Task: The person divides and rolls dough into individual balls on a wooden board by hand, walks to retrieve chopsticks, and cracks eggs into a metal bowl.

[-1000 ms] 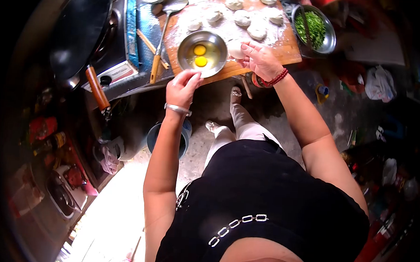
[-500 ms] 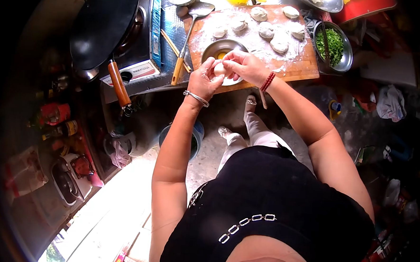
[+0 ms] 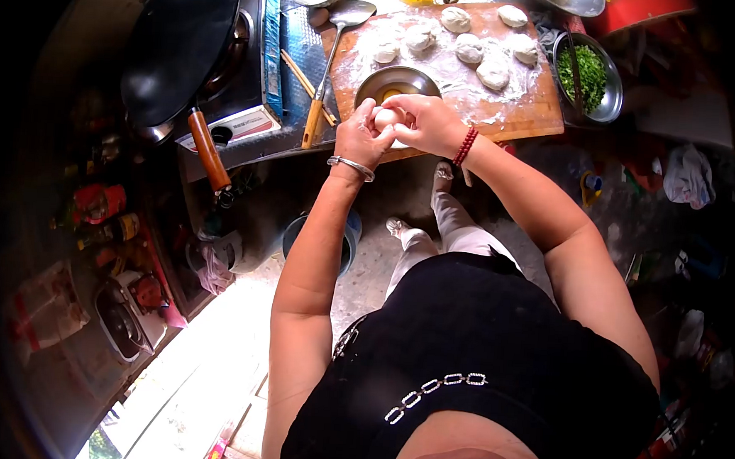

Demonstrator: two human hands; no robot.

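A pale egg sits between both hands over the near side of a metal bowl. My left hand is closed around the egg's left side, a bangle at its wrist. From the right, my right hand pinches the same egg with bent fingers. Yellow yolk shows inside the bowl, partly hidden by the fingers. Whether the shell is cracked cannot be made out. The bowl is at the near left of a floured wooden board, where several dough pieces lie.
Left of the board lie a spatula and chopsticks. A black wok is on the stove, its wooden handle jutting toward me. Chopped greens fill a bowl at the right. A bucket stands on the floor below.
My right-hand fingers have come further round the egg, and the hands cover more of the yolk. The whole view has shifted slightly.
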